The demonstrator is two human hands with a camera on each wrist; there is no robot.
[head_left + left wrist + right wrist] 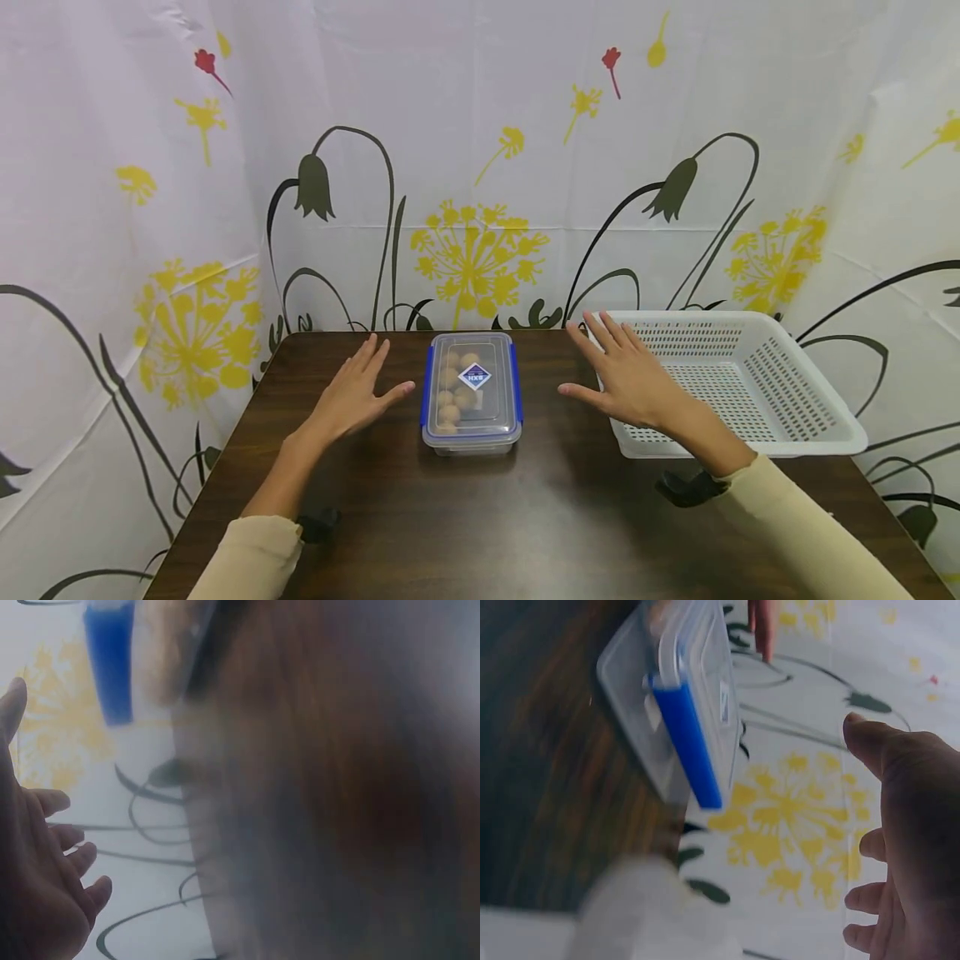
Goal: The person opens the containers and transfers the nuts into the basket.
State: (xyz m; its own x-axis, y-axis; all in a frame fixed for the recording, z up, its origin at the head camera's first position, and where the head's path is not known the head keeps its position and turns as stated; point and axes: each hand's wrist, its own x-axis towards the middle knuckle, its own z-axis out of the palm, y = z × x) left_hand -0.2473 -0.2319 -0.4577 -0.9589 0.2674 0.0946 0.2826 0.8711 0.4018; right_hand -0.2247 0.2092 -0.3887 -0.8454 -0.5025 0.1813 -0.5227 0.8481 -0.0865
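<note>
I see the lidded container (pixel 472 392) near the table's (pixel 525 517) back edge, long axis running away from me, between my left hand (pixel 352 397) and right hand (pixel 628 377); both spread, empty, left slightly nearer.

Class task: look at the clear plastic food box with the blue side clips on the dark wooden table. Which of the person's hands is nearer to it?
Left. The left hand hovers open just beside the clear plastic box; the right hand is farther off, over the white plastic basket's edge.
</note>
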